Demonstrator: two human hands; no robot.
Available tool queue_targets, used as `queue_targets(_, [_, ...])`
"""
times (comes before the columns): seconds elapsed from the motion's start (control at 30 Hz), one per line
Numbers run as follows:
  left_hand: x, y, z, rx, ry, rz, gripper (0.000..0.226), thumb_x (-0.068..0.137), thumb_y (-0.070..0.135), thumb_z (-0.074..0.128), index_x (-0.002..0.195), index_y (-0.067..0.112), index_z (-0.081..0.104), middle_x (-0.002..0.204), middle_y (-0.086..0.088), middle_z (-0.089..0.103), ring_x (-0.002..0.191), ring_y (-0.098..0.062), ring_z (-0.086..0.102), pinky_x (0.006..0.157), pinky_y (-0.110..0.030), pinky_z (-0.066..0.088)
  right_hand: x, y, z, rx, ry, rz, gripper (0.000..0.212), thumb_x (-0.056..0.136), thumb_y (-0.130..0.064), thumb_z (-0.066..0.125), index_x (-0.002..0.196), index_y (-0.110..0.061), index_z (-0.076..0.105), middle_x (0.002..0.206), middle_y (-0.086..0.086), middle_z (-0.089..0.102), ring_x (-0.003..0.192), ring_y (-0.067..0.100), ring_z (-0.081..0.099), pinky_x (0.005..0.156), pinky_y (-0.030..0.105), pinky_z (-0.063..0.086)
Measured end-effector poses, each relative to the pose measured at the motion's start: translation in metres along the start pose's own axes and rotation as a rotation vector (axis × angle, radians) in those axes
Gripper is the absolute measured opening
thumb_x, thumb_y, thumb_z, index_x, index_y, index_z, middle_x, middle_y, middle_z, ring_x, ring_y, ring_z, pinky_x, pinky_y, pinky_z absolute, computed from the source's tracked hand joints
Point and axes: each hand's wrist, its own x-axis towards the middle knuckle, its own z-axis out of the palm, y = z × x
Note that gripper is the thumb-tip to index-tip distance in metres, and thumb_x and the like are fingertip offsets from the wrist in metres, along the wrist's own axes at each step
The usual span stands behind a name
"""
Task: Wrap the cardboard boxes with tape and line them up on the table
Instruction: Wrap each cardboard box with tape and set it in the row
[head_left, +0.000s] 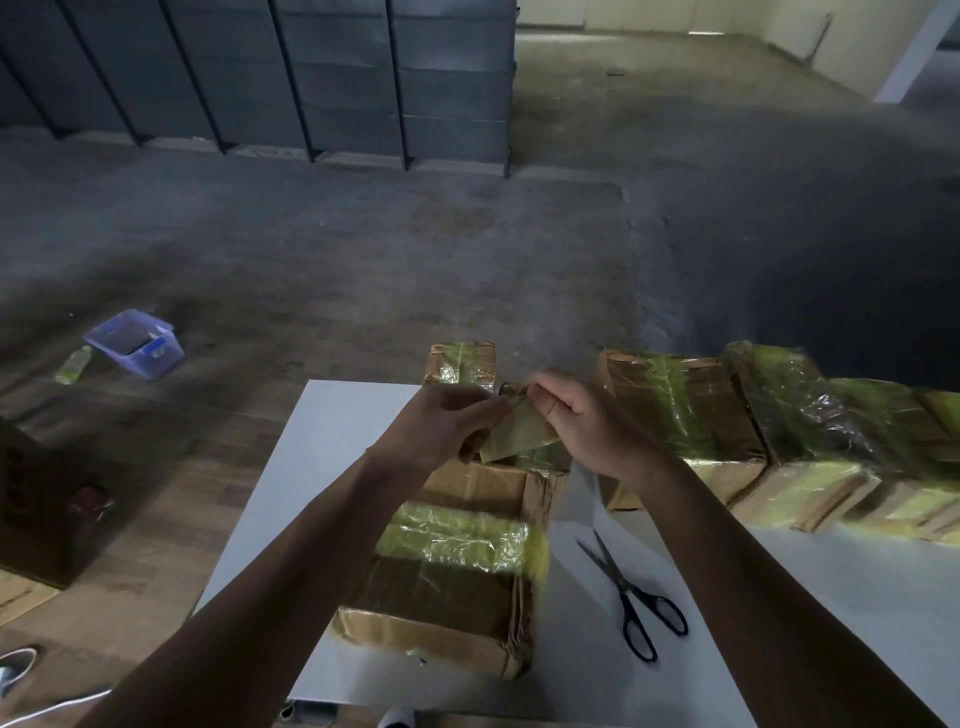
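Observation:
A cardboard box (452, 587) lies on the white table (332, 467) in front of me, with a band of yellowish clear tape across its top. Above its far end both hands hold a pulled-out strip of tape (519, 436). My left hand (447, 426) pinches the strip's left side. My right hand (576, 421) pinches its right side, beside a small roll (505, 388) that is mostly hidden. Another taped box (460, 364) stands at the table's far edge. A row of taped boxes (779, 441) runs along the right.
Black-handled scissors (631, 603) lie on the table right of the near box. On the floor to the left sit a purple plastic tub (136, 347) and a green bottle (72, 365). Dark shelving (311, 78) stands at the back. A dark box (41, 499) sits low left.

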Motion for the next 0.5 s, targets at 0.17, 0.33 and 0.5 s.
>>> queue_targets(0.17, [-0.001,0.014,-0.014,-0.011,0.000,0.047,0.011,0.091,0.013,0.065,0.093,0.015,0.076,0.063,0.000,0.060,0.050,-0.013,0.049,0.048,-0.023,0.042,0.006,-0.009,-0.001,0.128,0.040,0.062,0.024,0.103,-0.020,0.042,0.099,-0.014,0.065,0.086,-0.003,0.064,0.079,0.007,0.058,0.068,0.022,0.043])
queue_targets(0.33, [0.006,0.038,-0.035,0.186,-0.029,0.206,0.015,0.090,0.036,0.064,0.101,0.029,0.071,0.070,0.021,0.066,0.050,-0.007,0.057,0.045,-0.021,0.044,0.016,-0.025,-0.003,0.287,0.186,0.113,0.025,0.097,-0.035,0.045,0.093,-0.046,0.067,0.089,-0.028,0.066,0.087,-0.009,0.059,0.081,0.012,0.043])
queue_targets(0.5, [0.007,0.059,-0.057,0.197,-0.074,0.300,0.030,0.080,0.050,0.059,0.079,0.021,0.068,0.057,0.013,0.055,0.048,0.000,0.047,0.047,-0.014,0.035,0.032,-0.047,-0.005,0.380,0.227,0.127,0.023,0.083,-0.051,0.054,0.095,-0.041,0.071,0.091,-0.012,0.069,0.092,0.012,0.065,0.087,0.041,0.048])
